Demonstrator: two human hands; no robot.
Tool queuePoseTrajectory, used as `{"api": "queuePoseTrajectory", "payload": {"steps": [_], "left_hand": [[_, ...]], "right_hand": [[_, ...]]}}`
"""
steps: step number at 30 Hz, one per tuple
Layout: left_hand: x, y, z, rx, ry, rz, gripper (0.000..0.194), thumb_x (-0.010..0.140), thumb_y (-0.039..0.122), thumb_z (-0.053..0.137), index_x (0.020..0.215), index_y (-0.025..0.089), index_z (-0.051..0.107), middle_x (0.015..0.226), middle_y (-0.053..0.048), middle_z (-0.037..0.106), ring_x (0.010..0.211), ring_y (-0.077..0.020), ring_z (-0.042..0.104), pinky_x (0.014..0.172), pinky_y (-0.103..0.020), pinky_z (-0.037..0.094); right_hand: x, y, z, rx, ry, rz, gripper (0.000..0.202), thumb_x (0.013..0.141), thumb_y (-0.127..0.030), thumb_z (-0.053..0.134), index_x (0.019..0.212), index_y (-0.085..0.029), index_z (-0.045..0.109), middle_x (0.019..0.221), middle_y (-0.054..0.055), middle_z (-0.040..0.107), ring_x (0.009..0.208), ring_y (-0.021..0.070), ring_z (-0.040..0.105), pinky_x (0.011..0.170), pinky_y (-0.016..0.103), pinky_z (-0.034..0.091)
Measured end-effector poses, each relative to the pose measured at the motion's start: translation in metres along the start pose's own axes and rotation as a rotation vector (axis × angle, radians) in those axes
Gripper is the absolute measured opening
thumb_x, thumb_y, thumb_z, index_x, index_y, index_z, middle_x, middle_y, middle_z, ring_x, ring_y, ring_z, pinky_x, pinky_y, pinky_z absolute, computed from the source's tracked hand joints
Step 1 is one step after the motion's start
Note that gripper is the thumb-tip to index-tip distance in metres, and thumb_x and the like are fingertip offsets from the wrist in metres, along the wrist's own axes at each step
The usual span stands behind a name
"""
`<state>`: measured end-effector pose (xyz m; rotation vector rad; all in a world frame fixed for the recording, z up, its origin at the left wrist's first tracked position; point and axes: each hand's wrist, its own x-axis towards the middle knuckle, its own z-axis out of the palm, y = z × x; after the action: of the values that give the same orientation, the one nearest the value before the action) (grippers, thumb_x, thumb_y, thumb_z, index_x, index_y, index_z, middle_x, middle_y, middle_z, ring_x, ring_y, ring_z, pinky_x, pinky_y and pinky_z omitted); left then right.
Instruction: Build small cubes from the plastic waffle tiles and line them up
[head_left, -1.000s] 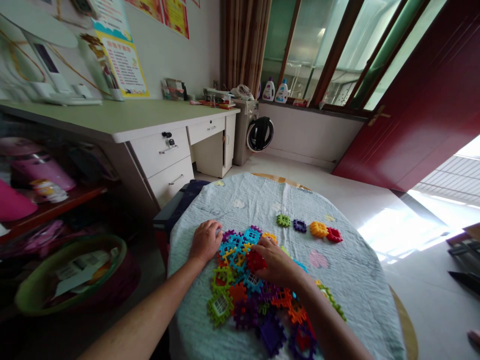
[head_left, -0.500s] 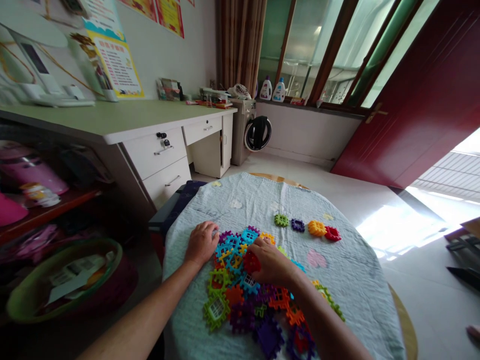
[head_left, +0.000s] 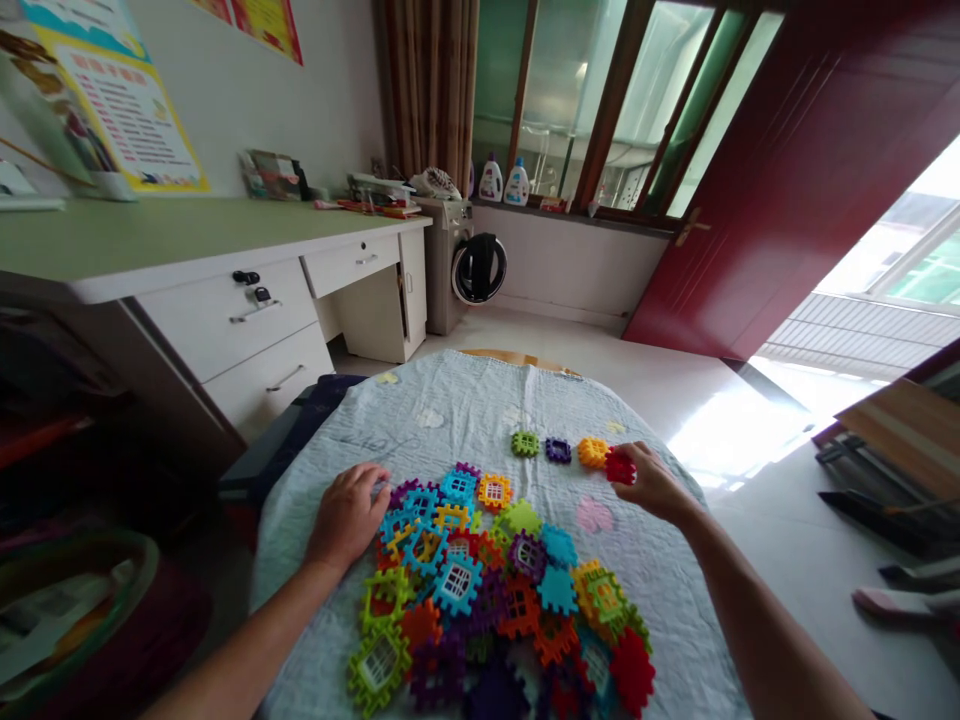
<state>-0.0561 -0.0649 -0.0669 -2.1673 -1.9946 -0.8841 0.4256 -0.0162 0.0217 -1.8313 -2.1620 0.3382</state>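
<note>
A spread pile of toothed plastic blocks in many colours lies on the cloth-covered round table [head_left: 450, 390]. Beside the pile's left edge, my left hand [head_left: 349, 515] rests with its fingers loosely curled, and whether it touches a block is unclear. My right hand [head_left: 651, 483] reaches to the right end of a short row and pinches a red block [head_left: 619, 466]. Left of that red block, in the row, are a yellow block [head_left: 592, 452], a dark purple block [head_left: 558, 450] and a green block [head_left: 525, 444]. A light blue windowed block [head_left: 457, 583] lies in the middle of the pile.
A green-topped desk [head_left: 187, 225] with white drawers stands at the left, near a washing machine [head_left: 448, 260] with its door open. A basin [head_left: 135, 600] is at the lower left. A red door [head_left: 757, 200] stands at the right.
My right hand has moved from the pile to the right end of the row, carrying red. My left hand stays by the pile's left edge. The view has turned to the right.
</note>
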Motion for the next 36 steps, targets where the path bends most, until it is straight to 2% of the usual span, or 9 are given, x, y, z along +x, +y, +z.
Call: {"api": "queuePoseTrajectory", "payload": {"steps": [2, 4, 8, 14, 28, 32, 36], "left_hand": [[0.0, -0.001, 0.001, 0.001, 0.001, 0.002, 0.022, 0.086, 0.033, 0.046, 0.092, 0.02, 0.063, 0.103, -0.01, 0.068, 0.102, -0.0269, 0.062, 0.094, -0.043, 0.048], [0.0, -0.002, 0.001, 0.002, 0.001, 0.004, 0.021, 0.086, 0.033, 0.046, 0.092, 0.02, 0.063, 0.102, -0.01, 0.068, 0.101, -0.0268, 0.062, 0.093, -0.043, 0.048], [0.0, -0.001, 0.0, 0.003, 0.002, 0.005, 0.021, 0.086, 0.032, 0.046, 0.092, 0.02, 0.063, 0.102, -0.009, 0.068, 0.101, -0.0263, 0.062, 0.093, -0.042, 0.048], [0.001, 0.0, -0.001, 0.004, 0.012, -0.011, 0.022, 0.085, 0.033, 0.045, 0.091, 0.021, 0.063, 0.101, -0.009, 0.069, 0.1, -0.0259, 0.062, 0.093, -0.041, 0.049], [0.001, -0.001, -0.001, -0.002, 0.002, -0.016, 0.022, 0.085, 0.033, 0.045, 0.091, 0.021, 0.063, 0.102, -0.009, 0.068, 0.102, -0.0257, 0.062, 0.095, -0.041, 0.048], [0.0, -0.001, -0.001, -0.002, 0.003, -0.019, 0.022, 0.086, 0.032, 0.045, 0.092, 0.021, 0.063, 0.103, -0.009, 0.068, 0.103, -0.0257, 0.061, 0.096, -0.042, 0.048], [0.0, 0.0, -0.001, -0.009, -0.002, -0.022, 0.021, 0.086, 0.031, 0.045, 0.093, 0.02, 0.063, 0.103, -0.009, 0.068, 0.103, -0.0259, 0.061, 0.095, -0.042, 0.048]], "right_hand": [[0.012, 0.033, -0.005, -0.044, 0.017, 0.077, 0.04, 0.063, -0.026, 0.066, 0.103, -0.02, 0.062, 0.101, 0.007, 0.058, 0.091, 0.0209, 0.056, 0.085, 0.033, 0.046], [0.024, 0.056, -0.005, -0.058, 0.008, 0.125, 0.041, 0.063, -0.027, 0.067, 0.103, -0.019, 0.063, 0.101, 0.008, 0.059, 0.09, 0.0205, 0.057, 0.084, 0.032, 0.047], [0.043, 0.076, 0.003, -0.078, -0.041, 0.145, 0.043, 0.061, -0.03, 0.069, 0.102, -0.019, 0.064, 0.101, 0.008, 0.061, 0.09, 0.0204, 0.058, 0.083, 0.032, 0.047], [0.06, 0.086, 0.016, -0.099, -0.077, 0.131, 0.046, 0.058, -0.027, 0.07, 0.104, -0.02, 0.067, 0.105, 0.008, 0.062, 0.093, 0.0223, 0.059, 0.084, 0.033, 0.046], [0.065, 0.09, 0.019, -0.133, -0.153, 0.097, 0.053, 0.062, -0.027, 0.07, 0.115, -0.02, 0.067, 0.113, 0.012, 0.061, 0.1, 0.0249, 0.06, 0.088, 0.037, 0.047], [0.058, 0.09, 0.015, -0.105, -0.062, 0.123, 0.069, 0.062, -0.031, 0.071, 0.129, -0.021, 0.058, 0.124, 0.014, 0.057, 0.108, 0.0289, 0.059, 0.093, 0.041, 0.047], [0.034, 0.084, 0.01, -0.013, 0.063, 0.111, 0.07, 0.07, -0.039, 0.066, 0.136, -0.022, 0.05, 0.132, 0.015, 0.052, 0.111, 0.0302, 0.059, 0.09, 0.042, 0.051]]}}
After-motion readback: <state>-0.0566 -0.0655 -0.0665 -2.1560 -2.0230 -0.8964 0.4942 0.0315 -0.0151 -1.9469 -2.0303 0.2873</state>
